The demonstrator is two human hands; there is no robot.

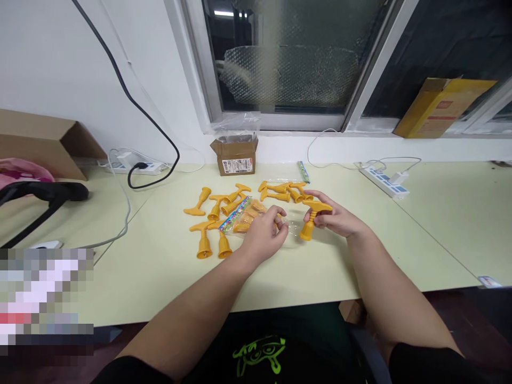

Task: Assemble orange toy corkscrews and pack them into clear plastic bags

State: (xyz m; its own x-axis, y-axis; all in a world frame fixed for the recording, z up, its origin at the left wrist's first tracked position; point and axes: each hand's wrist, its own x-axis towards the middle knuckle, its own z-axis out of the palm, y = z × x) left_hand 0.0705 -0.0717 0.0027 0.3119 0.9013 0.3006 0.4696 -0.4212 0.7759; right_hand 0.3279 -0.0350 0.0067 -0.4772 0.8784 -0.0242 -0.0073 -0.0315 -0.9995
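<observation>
My right hand (340, 217) is closed around a yellow plastic T-handled piece (310, 221) with a ribbed shaft and a bell-shaped end pointing down. Just left of it, my left hand (266, 229) has curled fingers on a clear plastic bag (237, 214) with a colourful printed header. Several yellow pieces show through the bag, whose transparent end spreads toward my right hand. More loose yellow pieces (204, 245) of the same kind lie to the left, and another yellow group (276, 196) lies behind my hands. The left fingertips are partly hidden.
A small open cardboard box (237, 154) stands against the wall beneath the window. Beside it lies a flat clear bag with a printed header (303, 172). Power strips (386, 182) with cables sit at both sides. A larger carton (40, 141) is at far left.
</observation>
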